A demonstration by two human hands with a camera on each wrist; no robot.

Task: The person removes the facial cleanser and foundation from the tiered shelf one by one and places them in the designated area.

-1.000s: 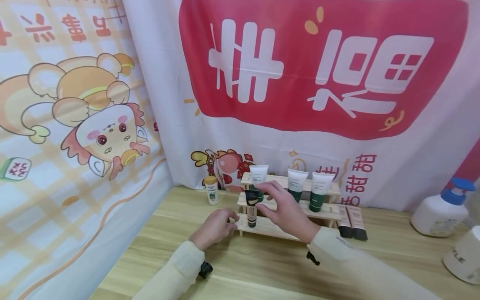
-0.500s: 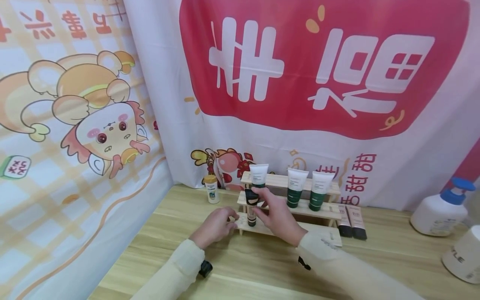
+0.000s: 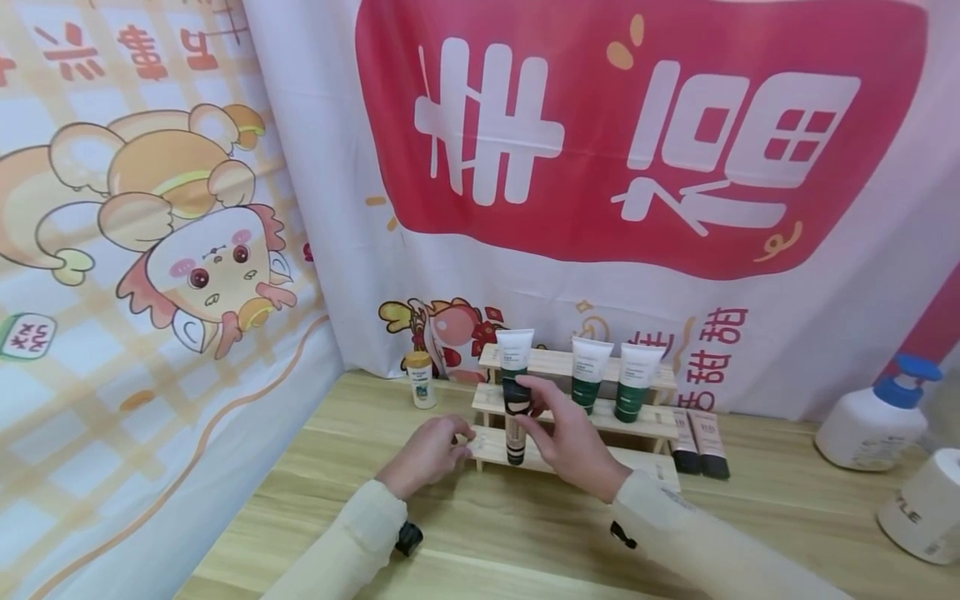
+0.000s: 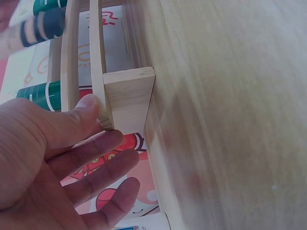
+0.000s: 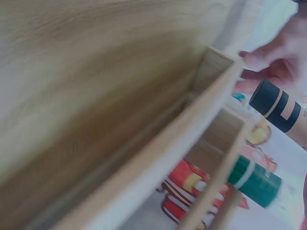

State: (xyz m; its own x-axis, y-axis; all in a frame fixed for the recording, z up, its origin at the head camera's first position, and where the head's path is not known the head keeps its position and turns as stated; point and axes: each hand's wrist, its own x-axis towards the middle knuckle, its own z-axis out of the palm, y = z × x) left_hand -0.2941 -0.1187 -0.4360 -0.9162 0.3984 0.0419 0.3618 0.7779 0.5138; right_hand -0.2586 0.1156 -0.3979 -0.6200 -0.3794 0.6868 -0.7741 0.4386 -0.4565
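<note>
My right hand [image 3: 573,437] pinches a cosmetic tube [image 3: 516,437] with a black top, beige body and dark cap, held upright with the cap down. In the right wrist view, that cap [image 5: 266,98] shows apart from the edge of the wooden tiered shelf [image 5: 158,158]. At the shelf's left end, my left hand [image 3: 427,454] grips the lowest tier [image 3: 648,468], thumb on top and index finger below; the other fingers curve loosely in the left wrist view. White-and-green tubes stand on the shelf: one at left [image 3: 516,348], two at right [image 3: 590,375] [image 3: 637,383].
A small white bottle with a yellow cap [image 3: 421,382] stands left of the shelf. Two beige BB tubes [image 3: 708,437] lean by its right end. Further right are a blue-topped pump bottle [image 3: 870,425] and a white container [image 3: 926,508]. A printed curtain [image 3: 465,258] hangs behind.
The right hand has closed its fingers on the beige-and-black tube and moved it slightly right and toward me, off the lowest tier. My left hand has kept its place.
</note>
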